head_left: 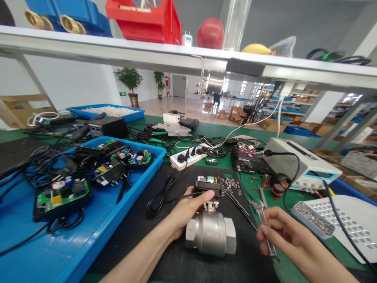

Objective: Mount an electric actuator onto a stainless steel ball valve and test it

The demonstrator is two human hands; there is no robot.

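Note:
A silver metal valve body (211,232) lies on the black mat (138,243) in front of me, with a black module (207,185) carrying a green circuit board mounted on top of it. My left hand (186,212) grips the valve's left side, thumb pressed against the black module. My right hand (287,235) is closed around a small silver open-ended wrench (263,221), held just right of the valve and not touching it. A thin black cable runs from the module off to the left.
A blue tray (88,232) of circuit boards and black cables fills the left. Small washers (231,185), a white power strip (191,156), a soldering station (246,160), a white bench instrument (306,165) and a perforated white tray (350,224) lie behind and right. A shelf (188,59) hangs overhead.

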